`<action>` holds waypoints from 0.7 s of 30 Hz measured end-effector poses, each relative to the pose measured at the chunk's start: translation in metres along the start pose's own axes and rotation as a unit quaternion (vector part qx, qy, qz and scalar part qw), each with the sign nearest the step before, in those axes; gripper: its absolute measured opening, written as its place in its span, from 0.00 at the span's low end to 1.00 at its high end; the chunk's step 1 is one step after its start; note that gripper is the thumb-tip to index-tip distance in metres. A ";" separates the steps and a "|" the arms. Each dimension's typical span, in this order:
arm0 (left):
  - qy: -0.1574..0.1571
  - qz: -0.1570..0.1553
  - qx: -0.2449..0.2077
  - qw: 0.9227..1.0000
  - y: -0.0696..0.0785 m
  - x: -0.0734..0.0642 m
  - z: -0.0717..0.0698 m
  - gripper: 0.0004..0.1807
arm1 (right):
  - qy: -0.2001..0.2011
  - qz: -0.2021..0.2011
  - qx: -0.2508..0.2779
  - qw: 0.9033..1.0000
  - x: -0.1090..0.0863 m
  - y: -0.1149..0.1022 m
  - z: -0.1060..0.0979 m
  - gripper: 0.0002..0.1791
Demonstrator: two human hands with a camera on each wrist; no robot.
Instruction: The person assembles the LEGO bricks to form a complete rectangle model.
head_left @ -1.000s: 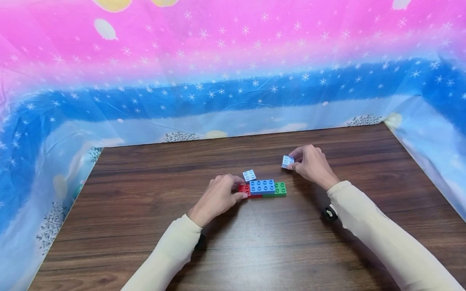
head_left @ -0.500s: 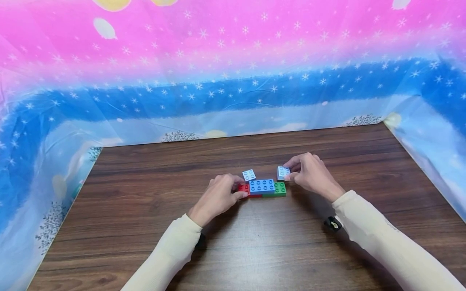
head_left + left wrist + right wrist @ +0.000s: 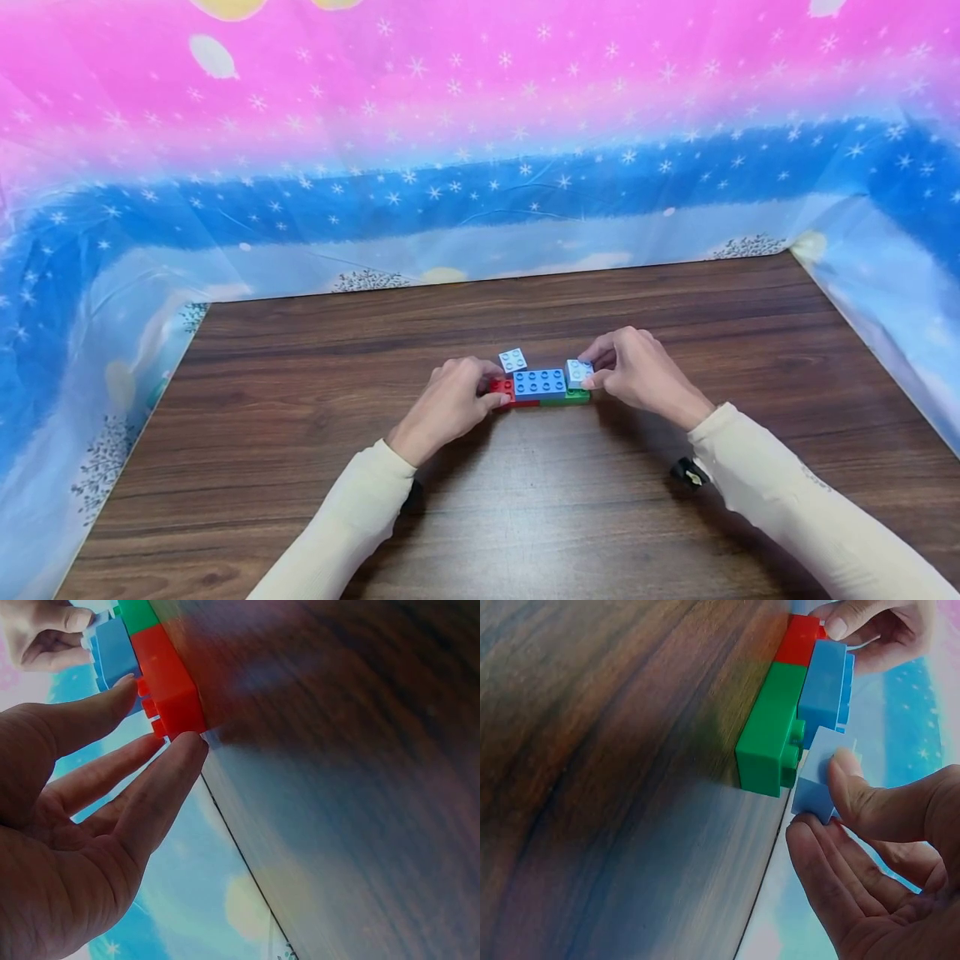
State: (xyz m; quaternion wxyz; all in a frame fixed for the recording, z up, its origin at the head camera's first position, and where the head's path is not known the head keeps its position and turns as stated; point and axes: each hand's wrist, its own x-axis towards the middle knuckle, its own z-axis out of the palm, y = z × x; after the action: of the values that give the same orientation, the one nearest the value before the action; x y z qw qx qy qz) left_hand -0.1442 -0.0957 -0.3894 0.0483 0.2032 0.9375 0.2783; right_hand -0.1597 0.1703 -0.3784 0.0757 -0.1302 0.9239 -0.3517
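Observation:
A blue brick point(image 3: 539, 382) lies across the tops of a red brick point(image 3: 171, 686) and a green brick point(image 3: 769, 731), which stand end to end on the table. My left hand point(image 3: 448, 407) holds the left end of the red brick between thumb and fingers. Between thumb and fingertips, my right hand point(image 3: 643, 379) pinches a small pale blue brick point(image 3: 817, 776). That brick is tilted over the green brick's studs, beside the right end of the blue brick; the right wrist view shows a gap beneath it. Another small pale brick point(image 3: 513, 360) sits just behind the row.
The bricks and both hands are over a dark wooden table point(image 3: 480, 517). Behind and along its sides hangs a pink and blue cloth point(image 3: 465, 200) with snowflakes. A black band point(image 3: 688, 472) shows under the right sleeve.
My right hand has brought the pale blue brick left and toward me, from behind the row to over the green brick. The left hand stays on the red brick.

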 end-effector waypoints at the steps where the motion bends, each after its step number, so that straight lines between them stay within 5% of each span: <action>1: 0.000 0.000 0.000 1.000 0.000 0.000 0.000 0.15 | 0.000 -0.002 -0.001 1.000 0.000 0.000 0.000 0.12; 21: 0.014 -0.011 -0.025 1.000 -0.001 0.004 -0.008 0.11 | 0.000 -0.012 -0.015 1.000 -0.001 -0.004 0.005 0.13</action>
State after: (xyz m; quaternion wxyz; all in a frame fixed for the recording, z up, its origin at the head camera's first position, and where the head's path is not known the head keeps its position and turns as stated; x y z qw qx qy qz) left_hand -0.1499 -0.0990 -0.3835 0.0430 0.1878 0.9330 0.3039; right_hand -0.1568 0.1646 -0.3790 0.0693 -0.1421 0.9274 -0.3389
